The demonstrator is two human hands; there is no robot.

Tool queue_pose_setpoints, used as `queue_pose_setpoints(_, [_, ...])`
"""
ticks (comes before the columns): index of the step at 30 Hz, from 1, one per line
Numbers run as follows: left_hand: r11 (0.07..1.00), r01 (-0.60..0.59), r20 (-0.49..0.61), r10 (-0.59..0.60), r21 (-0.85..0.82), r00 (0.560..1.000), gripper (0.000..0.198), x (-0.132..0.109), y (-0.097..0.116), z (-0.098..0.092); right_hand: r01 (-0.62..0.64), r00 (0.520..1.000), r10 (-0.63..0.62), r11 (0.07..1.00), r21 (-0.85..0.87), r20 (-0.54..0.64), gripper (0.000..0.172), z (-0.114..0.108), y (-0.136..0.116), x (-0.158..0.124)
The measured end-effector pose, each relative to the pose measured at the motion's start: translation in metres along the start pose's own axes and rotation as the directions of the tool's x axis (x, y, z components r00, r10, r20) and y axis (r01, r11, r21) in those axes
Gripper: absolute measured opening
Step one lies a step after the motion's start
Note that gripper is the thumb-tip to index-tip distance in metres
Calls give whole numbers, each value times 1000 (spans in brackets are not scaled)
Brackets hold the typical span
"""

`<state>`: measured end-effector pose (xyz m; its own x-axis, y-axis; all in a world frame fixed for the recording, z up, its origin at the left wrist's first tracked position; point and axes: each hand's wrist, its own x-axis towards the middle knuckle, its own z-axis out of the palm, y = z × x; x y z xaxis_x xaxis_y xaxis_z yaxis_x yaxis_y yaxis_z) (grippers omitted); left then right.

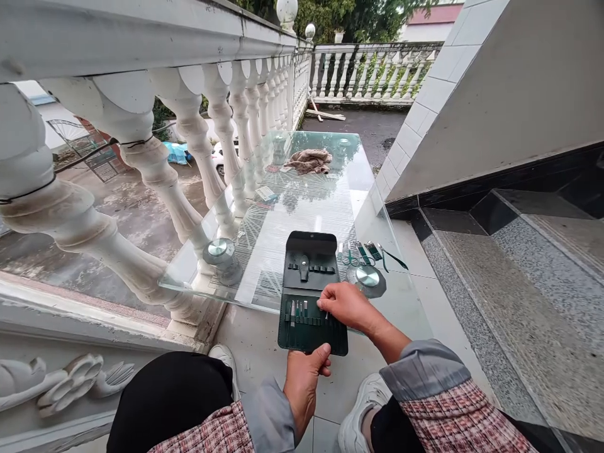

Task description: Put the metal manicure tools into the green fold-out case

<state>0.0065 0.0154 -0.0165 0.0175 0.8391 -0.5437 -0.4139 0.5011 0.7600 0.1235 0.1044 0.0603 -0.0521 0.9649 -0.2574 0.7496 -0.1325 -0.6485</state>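
A dark green manicure case [311, 343] lies open at the near edge of the glass table, its lower flap jutting past the edge. My left hand [302, 380] grips that flap's near edge, thumb on top. Several slim metal tools [299, 309] stand in loops on the left of the flap. My right hand [348, 306] is closed in a pinch over the flap's right side, with a bit of a small metal tool showing below the fingertips. Its kind is hidden. Right of the case lie nail clippers [374, 251], small scissors [350, 258] and green-handled nippers [393, 257].
The glass table [330, 204] bears a crumpled brown cloth [309, 161] at its far end and a small card-like packet [266, 193] on the left. A white balustrade [189, 132] runs along the left. Stone steps [514, 270] rise on the right.
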Motion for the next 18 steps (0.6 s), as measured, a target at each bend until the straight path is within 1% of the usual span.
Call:
queue_pose_setpoints(2, [1000, -7, -1, 7, 0, 1000, 50, -1, 2, 0, 4, 999, -2, 999, 48, -44, 13, -2, -1, 2])
queue_pose_setpoints(4, [1000, -13, -3, 13, 4, 1000, 47, -3, 4, 0, 3, 995, 8, 994, 110, -104, 15, -10, 1, 5])
queue_pose_setpoints(7, [999, 0, -13, 1, 33, 1000, 45, -5, 6, 0, -25, 976, 69, 977, 211, -207, 20, -35, 14, 6])
queue_pose_setpoints(9, [998, 17, -17, -16, 60, 1000, 46, -5, 6, -1, -61, 959, 133, 959, 275, -251, 28, -55, 27, 4])
queue_pose_setpoints(11, [997, 19, -17, -18, 77, 1000, 48, -5, 6, -1, -104, 950, 189, 943, 317, -249, 29, -70, 42, 0])
queue_pose_setpoints(13, [997, 17, -20, -16, 81, 1000, 50, -6, 6, -1, -147, 949, 228, 932, 332, -219, 26, -77, 54, -5])
queue_pose_setpoints(16, [996, 30, -26, -28, 79, 999, 51, -6, 7, 0, -201, 951, 260, 930, 308, -165, 22, -74, 66, -8])
queue_pose_setpoints(18, [996, 34, -24, -32, 78, 999, 51, -7, 8, 1, -226, 949, 273, 937, 267, -157, 20, -67, 71, -7])
